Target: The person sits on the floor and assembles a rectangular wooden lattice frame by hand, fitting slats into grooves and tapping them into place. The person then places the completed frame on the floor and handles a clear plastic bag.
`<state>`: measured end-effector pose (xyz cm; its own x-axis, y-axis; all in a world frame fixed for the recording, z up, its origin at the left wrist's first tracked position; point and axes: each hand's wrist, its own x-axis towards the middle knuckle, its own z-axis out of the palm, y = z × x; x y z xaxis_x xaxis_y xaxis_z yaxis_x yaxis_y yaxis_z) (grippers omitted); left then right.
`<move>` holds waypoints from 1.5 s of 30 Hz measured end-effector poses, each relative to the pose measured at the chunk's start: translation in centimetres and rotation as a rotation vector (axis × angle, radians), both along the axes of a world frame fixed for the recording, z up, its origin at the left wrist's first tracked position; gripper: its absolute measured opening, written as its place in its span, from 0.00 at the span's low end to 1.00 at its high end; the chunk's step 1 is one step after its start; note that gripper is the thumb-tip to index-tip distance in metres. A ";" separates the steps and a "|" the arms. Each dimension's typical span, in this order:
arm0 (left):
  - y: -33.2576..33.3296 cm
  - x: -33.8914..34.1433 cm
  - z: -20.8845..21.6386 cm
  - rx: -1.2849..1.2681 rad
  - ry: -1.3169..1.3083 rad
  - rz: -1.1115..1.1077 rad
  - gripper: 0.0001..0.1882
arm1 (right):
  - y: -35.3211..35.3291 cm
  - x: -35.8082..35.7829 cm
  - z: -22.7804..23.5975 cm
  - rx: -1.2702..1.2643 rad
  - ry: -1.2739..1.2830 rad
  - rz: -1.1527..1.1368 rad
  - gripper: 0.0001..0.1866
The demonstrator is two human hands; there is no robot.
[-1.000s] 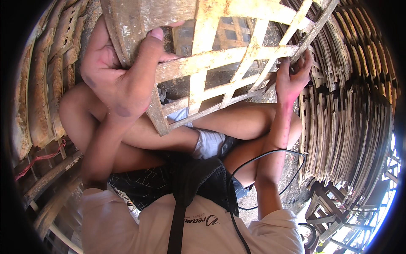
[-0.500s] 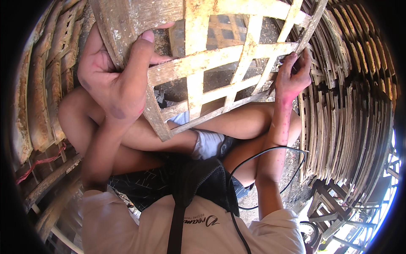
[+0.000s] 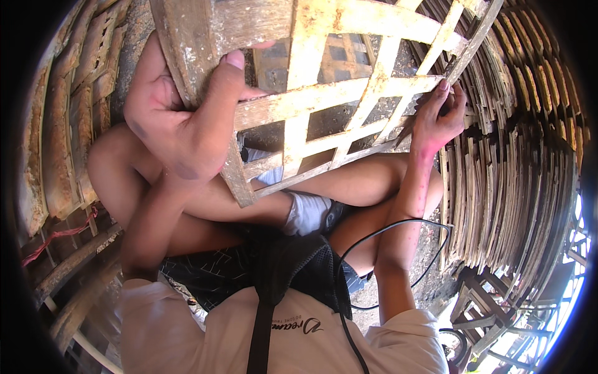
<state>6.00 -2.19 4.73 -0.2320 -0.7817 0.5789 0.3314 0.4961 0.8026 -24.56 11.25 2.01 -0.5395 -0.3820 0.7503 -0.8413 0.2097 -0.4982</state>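
Observation:
A lattice panel of pale, weathered wooden slats (image 3: 349, 91) in a flat frame is held up tilted over my crossed legs. My left hand (image 3: 187, 134) is wrapped round the panel's left frame bar, the thumb lying on its face and other fingertips reaching through the gaps. On the far side, my right hand (image 3: 436, 121) closes on the panel's right edge with bent fingers. A small dark pointed piece (image 3: 405, 132) shows just below that hand; whether the hand holds it is hidden.
Stacked slatted panels (image 3: 59, 124) rise at the left, with a red string (image 3: 59, 235) below them. A tall stack of thin panels (image 3: 492, 199) stands close on the right. Another lattice panel (image 3: 269, 70) lies beyond. A black cable (image 3: 447, 240) loops over my right forearm.
The panel has shifted slightly to the right and down at its upper part. Both hands have moved along with it, keeping their holds.

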 end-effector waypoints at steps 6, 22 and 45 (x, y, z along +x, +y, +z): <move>0.4 -0.1 0.6 0.109 -0.029 0.059 0.16 | 0.8 -0.7 -0.4 0.150 -0.110 0.143 0.25; 0.8 0.1 0.6 0.097 -0.018 -0.009 0.17 | 0.5 -1.1 -0.2 -0.091 -0.073 0.060 0.13; 2.0 -1.2 -0.6 0.076 0.028 -0.137 0.20 | 0.8 -1.3 0.9 -0.183 -0.666 0.289 0.31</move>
<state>4.85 -0.19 4.14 -0.3238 -0.7859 0.5268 0.4144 0.3828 0.8257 -25.82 12.04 2.94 -0.7988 -0.4782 0.3651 -0.3583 -0.1094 -0.9272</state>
